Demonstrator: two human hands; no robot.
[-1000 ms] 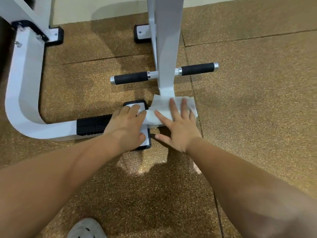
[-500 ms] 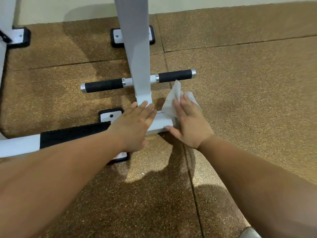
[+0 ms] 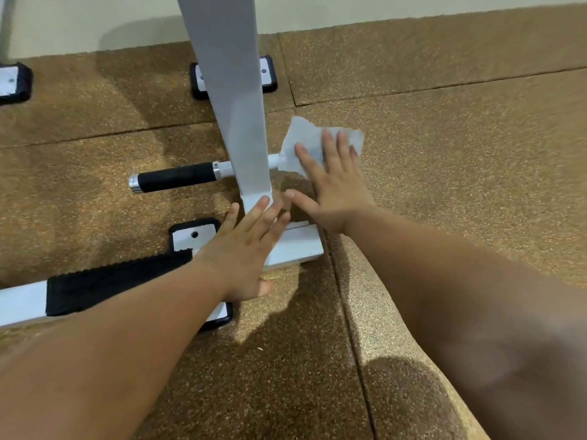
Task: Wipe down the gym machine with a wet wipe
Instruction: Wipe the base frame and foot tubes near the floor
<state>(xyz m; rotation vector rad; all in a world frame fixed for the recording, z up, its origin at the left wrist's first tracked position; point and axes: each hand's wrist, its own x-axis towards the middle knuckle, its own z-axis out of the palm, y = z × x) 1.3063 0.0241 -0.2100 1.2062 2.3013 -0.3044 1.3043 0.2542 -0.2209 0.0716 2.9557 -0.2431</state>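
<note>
A speckled brown rubber floor (image 3: 444, 173) of jointed mats runs up to a pale wall (image 3: 349, 11) at the top of the view.

The right hand (image 3: 333, 182) is spread flat, fingers splayed, pressing the wet wipe (image 3: 305, 138) down over the right half of a horizontal bar, which it hides. The wipe is a crumpled white sheet, its corners sticking out past the fingertips toward the wall; nothing is pinched, the palm and fingers simply lie on it. The left hand (image 3: 244, 249) is also open and flat, resting on the white base rail (image 3: 292, 246) where it meets the upright post (image 3: 235, 106), fingertips touching the post's foot.

The wipe lies just right of the post, beyond the left hand and apart from it. The bar's long axis runs left to right through the post; its left black grip (image 3: 174, 178) ends in a metal cap. The base rail runs from lower left toward the right hand's wrist, carrying a ribbed black tread (image 3: 111, 281). Black-edged foot plates (image 3: 193, 235) sit beside the rail and behind the post.
</note>
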